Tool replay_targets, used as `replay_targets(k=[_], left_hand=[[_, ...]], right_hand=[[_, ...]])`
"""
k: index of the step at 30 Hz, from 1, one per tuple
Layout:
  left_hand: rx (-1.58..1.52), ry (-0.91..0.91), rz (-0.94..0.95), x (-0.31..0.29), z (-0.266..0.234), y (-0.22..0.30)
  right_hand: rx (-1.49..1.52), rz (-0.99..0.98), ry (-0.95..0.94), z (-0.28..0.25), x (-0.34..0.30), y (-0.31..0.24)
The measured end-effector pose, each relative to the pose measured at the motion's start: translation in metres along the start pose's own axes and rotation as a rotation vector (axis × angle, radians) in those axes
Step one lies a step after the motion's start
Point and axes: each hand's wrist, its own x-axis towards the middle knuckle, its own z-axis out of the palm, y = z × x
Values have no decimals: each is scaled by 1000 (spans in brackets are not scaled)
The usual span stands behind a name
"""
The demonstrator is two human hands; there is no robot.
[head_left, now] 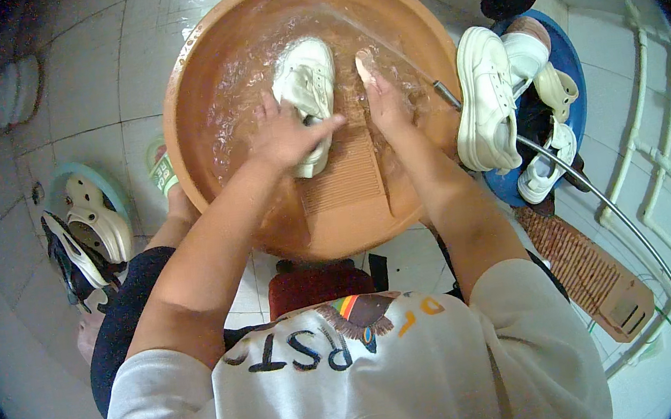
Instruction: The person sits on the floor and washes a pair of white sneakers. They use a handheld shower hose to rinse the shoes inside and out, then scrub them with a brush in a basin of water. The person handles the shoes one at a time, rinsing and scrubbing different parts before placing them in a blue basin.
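A white lace-up shoe lies toe away from me in a large orange basin of rippling water, its heel on the basin's ribbed washboard. My left hand rests across the shoe's left side and opening, fingers spread and thumb stretched to the right. To the right of the shoe, my right hand is closed, with a small pale pinkish thing at its fingertips; its kind cannot be made out. A thin jet of water crosses the basin from a metal nozzle at the right rim.
On the right, a blue tub holds several shoes, with a white sneaker against the basin. A metal tube runs past a brown washboard. At left are a pale green basin with clogs and a black-and-white shoe.
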Motion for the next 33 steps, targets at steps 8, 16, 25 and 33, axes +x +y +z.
replay_targets(k=[8,16,25,33], left_hand=[[-717,-301,175,10,-24,-34],[-1171,-567,-334,46,24,-110],[-187,423,186,16,-2,-41],[-957,-189,102,12,17,-44]], right_hand=[[68,-27,6,22,4,68],[481,-431,97,28,-73,-37],[-239,-207,-220,-13,-39,-32],[-129,-49,32,4,26,33]])
